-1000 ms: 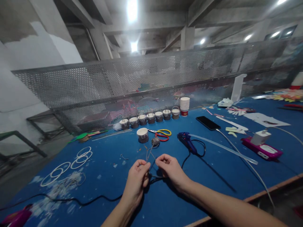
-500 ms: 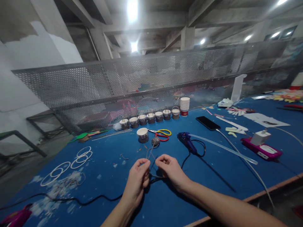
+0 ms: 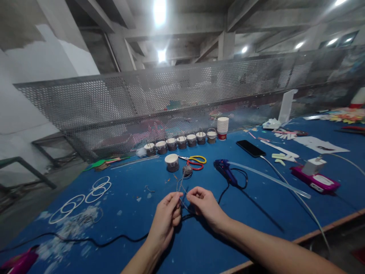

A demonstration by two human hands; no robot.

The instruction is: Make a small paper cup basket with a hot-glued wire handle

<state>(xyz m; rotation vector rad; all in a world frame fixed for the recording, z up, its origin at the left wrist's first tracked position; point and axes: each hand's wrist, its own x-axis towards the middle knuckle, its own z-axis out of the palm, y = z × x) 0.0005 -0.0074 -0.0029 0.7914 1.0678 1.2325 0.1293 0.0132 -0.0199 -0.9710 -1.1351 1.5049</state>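
Observation:
A thin grey cord (image 3: 183, 180) runs from a small ball of cord (image 3: 187, 171) down to my fingers. My left hand (image 3: 167, 213) pinches the cord between thumb and forefinger. Close by on the right, my right hand (image 3: 203, 203) is closed in a pinch on the same cord, the fingertips a little apart from the left ones. Just beyond the ball lie scissors (image 3: 196, 163) with one yellow and one red handle. Left of them stands a white-topped cup (image 3: 172, 163) with a dark wrapped side.
A row of similar small cups (image 3: 181, 142) stands at the back beside a stack of paper cups (image 3: 222, 127). On the right lie a blue glue gun (image 3: 226, 172), a phone (image 3: 250, 148) and a purple power strip (image 3: 315, 179). White rings (image 3: 67, 208) lie left. A black cable (image 3: 94, 242) crosses the front.
My left fingertips have shifted slightly right, closer to the right ones. The cord between the hands and the ball has moved a little; my right hand is almost still.

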